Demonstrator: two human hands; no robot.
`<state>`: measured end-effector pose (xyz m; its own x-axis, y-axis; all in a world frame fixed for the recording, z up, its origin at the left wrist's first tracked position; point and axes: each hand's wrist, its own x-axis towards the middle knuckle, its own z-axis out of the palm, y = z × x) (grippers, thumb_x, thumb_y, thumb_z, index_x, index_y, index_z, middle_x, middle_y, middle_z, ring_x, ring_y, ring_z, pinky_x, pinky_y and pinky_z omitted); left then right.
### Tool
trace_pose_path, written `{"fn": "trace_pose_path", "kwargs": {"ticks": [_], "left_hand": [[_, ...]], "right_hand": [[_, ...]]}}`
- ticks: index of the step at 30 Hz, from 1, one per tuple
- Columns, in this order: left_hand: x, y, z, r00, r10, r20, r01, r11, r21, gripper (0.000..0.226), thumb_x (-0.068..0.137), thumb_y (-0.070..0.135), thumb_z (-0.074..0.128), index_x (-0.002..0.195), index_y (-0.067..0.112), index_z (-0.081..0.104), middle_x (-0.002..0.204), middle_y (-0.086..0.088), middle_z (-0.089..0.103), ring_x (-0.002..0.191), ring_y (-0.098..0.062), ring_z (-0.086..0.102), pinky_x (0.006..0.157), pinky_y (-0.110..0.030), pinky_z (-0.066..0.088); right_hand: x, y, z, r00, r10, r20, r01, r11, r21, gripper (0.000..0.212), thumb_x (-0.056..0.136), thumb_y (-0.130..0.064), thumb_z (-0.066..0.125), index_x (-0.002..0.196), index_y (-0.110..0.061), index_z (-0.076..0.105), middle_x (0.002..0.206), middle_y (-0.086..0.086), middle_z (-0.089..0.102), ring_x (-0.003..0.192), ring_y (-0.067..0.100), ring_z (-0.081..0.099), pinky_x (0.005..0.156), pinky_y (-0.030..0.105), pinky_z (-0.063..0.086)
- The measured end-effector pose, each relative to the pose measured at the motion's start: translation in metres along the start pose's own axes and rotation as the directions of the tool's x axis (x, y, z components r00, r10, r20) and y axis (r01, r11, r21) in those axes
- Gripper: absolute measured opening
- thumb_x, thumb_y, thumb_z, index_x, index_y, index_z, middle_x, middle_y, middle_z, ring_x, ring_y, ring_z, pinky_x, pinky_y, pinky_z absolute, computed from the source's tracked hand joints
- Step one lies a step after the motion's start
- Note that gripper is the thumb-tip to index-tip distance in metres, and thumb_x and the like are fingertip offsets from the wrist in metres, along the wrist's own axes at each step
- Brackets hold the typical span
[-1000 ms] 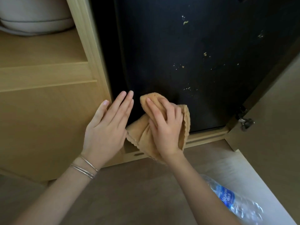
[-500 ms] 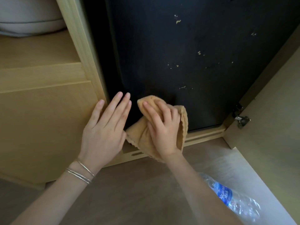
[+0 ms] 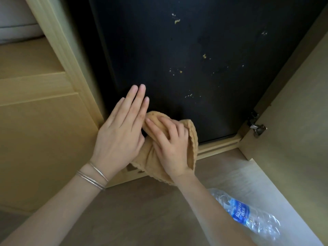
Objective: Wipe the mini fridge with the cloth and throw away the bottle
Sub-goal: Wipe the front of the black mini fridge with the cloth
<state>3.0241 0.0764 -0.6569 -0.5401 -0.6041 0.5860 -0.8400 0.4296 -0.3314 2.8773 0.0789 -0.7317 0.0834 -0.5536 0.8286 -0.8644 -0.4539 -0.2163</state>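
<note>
1. Fridge (image 3: 195, 68): its black front fills the upper middle of the view, set inside a pale wooden cabinet (image 3: 44, 130).
2. Cabinet door (image 3: 294, 139): it stands swung open at the right.
3. Floor (image 3: 142, 213): brownish wood, running under both forearms.
4. Left hand (image 3: 120, 134): it lies flat at the fridge's lower left corner. The fingers are straight, close together and released, holding nothing, with the tips on the black front.
5. Right hand (image 3: 170, 146): it is just right of the left hand and touching it. The fingers are bent over the cloth (image 3: 192, 139), grasping it and pressing it against the bottom of the fridge front.
6. The cloth is tan and bunched; one fold curls round the outer edge of the right hand and the rest hangs below the wrist.
7. Bottle (image 3: 248, 213): clear plastic with a blue label, lying on its side on the floor at lower right, well apart from both hands.
8. Hinge (image 3: 257, 129): metal, on the door's inner edge near the fridge's lower right corner.
9. Bracelets (image 3: 92, 176): thin silver bands on the left wrist.
10. Specks (image 3: 177, 21): pale crumbs dot the fridge front above the hands.
</note>
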Motion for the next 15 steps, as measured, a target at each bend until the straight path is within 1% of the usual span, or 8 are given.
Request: {"fn": "trace_pose_path", "kwargs": {"ticks": [3,5,7,9,10,11,13,15], "left_hand": [[-0.001,0.002,0.008,1.000,-0.007,0.005,0.007,1.000,-0.002,0.068,0.091,0.014,0.041,0.152,-0.005,0.017,0.162,-0.020,0.001,0.151,-0.032,0.000,0.123,-0.042,0.009],[0.000,0.001,0.009,1.000,-0.014,0.005,0.014,1.000,-0.011,0.069,0.089,0.013,0.042,0.152,-0.005,0.017,0.162,-0.020,0.002,0.151,-0.032,0.000,0.123,-0.042,0.008],[0.000,0.001,0.009,1.000,-0.011,0.002,0.011,1.000,-0.007,0.070,0.088,0.012,0.042,0.152,-0.004,0.017,0.162,-0.020,0.003,0.151,-0.032,0.000,0.123,-0.042,0.006],[0.000,0.000,0.010,1.000,-0.011,0.000,0.011,1.000,-0.004,0.071,0.088,0.011,0.043,0.152,-0.004,0.017,0.162,-0.021,0.005,0.151,-0.032,0.001,0.123,-0.042,0.005],[0.000,0.000,0.010,1.000,-0.011,-0.002,0.011,1.000,-0.011,0.071,0.087,0.011,0.043,0.152,-0.003,0.018,0.162,-0.021,0.006,0.151,-0.033,0.002,0.123,-0.042,0.006],[-0.001,0.000,0.010,1.000,-0.007,-0.005,0.007,1.000,-0.021,0.070,0.087,0.011,0.043,0.152,-0.001,0.021,0.162,-0.021,0.007,0.151,-0.033,0.003,0.123,-0.043,0.007],[-0.002,0.000,0.010,1.000,0.029,-0.008,-0.029,0.999,-0.027,0.068,0.087,0.011,0.041,0.152,0.001,0.025,0.162,-0.018,0.010,0.151,-0.033,0.004,0.122,-0.046,0.010],[-0.003,-0.002,0.012,0.995,0.095,0.001,-0.095,0.995,0.008,0.066,0.088,0.014,0.036,0.152,0.003,0.025,0.163,-0.014,0.014,0.151,-0.031,0.008,0.122,-0.049,0.011]], "right_hand": [[0.000,0.021,-0.001,0.999,0.035,-0.023,-0.036,0.999,-0.009,0.037,0.096,-0.021,0.048,0.131,-0.032,0.043,0.128,-0.001,0.042,0.107,0.028,0.052,0.085,0.048,0.043],[-0.009,0.046,-0.008,0.987,0.152,-0.060,-0.152,0.988,0.004,0.039,0.092,-0.018,0.051,0.129,-0.029,0.048,0.127,0.001,0.042,0.107,0.029,0.051,0.088,0.048,0.042],[-0.018,0.067,-0.017,0.956,0.277,-0.099,-0.277,0.961,0.016,0.038,0.090,-0.016,0.051,0.127,-0.024,0.052,0.127,0.002,0.042,0.111,0.026,0.047,0.096,0.043,0.039],[-0.024,0.082,-0.025,0.912,0.384,-0.144,-0.383,0.923,0.036,0.039,0.089,-0.014,0.051,0.127,-0.023,0.052,0.126,0.002,0.043,0.113,0.022,0.046,0.103,0.028,0.033],[-0.025,0.086,-0.028,0.882,0.438,-0.172,-0.435,0.899,0.059,0.040,0.089,-0.013,0.052,0.128,-0.023,0.051,0.126,0.001,0.043,0.114,0.019,0.045,0.103,0.021,0.030],[-0.024,0.088,-0.030,0.847,0.493,-0.201,-0.483,0.870,0.099,0.040,0.089,-0.013,0.052,0.129,-0.022,0.051,0.127,-0.003,0.043,0.116,0.014,0.044,0.103,0.018,0.029],[-0.019,0.088,-0.028,0.770,0.595,-0.231,-0.558,0.803,0.209,0.040,0.090,-0.012,0.055,0.130,-0.020,0.053,0.127,-0.012,0.038,0.117,0.006,0.042,0.102,0.019,0.032],[-0.013,0.079,-0.020,0.718,0.657,-0.229,-0.598,0.751,0.280,0.041,0.091,-0.012,0.055,0.131,-0.020,0.052,0.126,-0.014,0.036,0.118,0.003,0.041,0.102,0.026,0.036]]}}
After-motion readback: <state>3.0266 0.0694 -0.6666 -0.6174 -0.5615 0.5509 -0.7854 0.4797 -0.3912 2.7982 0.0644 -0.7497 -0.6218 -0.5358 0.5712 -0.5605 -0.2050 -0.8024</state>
